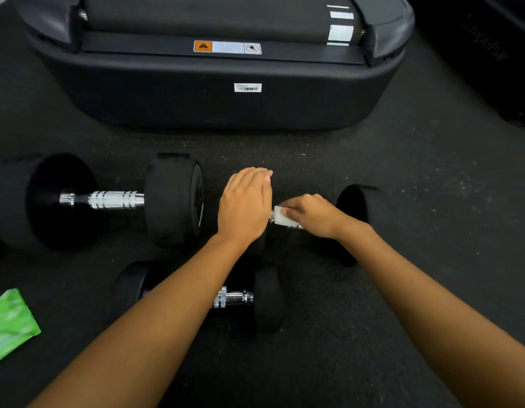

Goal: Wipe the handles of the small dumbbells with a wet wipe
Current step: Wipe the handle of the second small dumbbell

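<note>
Three black dumbbells with chrome handles lie on the dark floor. A large one is at the left. A small one lies near me, partly under my left forearm. Another small dumbbell lies in the middle right. My left hand rests flat, fingers straight, on that dumbbell's left weight and hides it. My right hand pinches a folded white wet wipe around its chrome handle.
A black treadmill end with warning and barcode stickers spans the far side. A green wipe packet lies at the lower left edge. Dark equipment stands at the far right.
</note>
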{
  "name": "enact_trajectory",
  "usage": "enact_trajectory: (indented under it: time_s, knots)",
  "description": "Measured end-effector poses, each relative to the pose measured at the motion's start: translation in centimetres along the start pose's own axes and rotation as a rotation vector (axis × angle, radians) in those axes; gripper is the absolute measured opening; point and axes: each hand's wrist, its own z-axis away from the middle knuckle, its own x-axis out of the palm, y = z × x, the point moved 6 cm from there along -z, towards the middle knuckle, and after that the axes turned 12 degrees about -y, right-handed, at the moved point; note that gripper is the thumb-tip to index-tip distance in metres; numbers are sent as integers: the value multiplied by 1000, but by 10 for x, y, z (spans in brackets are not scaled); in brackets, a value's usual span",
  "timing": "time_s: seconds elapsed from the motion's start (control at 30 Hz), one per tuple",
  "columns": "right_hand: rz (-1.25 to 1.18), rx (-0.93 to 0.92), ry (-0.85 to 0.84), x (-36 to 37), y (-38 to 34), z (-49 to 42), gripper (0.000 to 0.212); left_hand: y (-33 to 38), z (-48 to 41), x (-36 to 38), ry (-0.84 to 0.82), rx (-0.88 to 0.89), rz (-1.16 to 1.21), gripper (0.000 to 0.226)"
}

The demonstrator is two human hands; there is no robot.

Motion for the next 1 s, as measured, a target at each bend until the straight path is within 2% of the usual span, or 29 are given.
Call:
enact_trajectory:
  time_s: [0.17, 0.33, 0.47, 0.6, 0.67, 0.83, 1.0]
  knots:
    - [-33, -33, -27, 5, -6, -4, 36, 0, 1, 0, -1, 4, 6, 50]
    - [-31, 64, -67, -5, 14, -2, 32, 0, 2, -1, 27, 21, -3, 58]
    - [0, 16, -35, 5, -2, -10, 27, 1, 1, -1, 16, 16, -8, 61]
    - [-8, -63, 92, 12, -6, -1, 33, 0, 1, 0, 1, 9, 4, 56]
    - [63, -118, 169, 13, -2, 9, 32, -1, 2, 1, 2, 3, 5, 51]
    - [270, -166, 355, 17, 0, 30, 30, 1, 4, -1, 33, 18, -1, 58]
    - [416, -230, 490, 30, -16, 25, 31, 1, 2, 0, 34, 13, 14, 54]
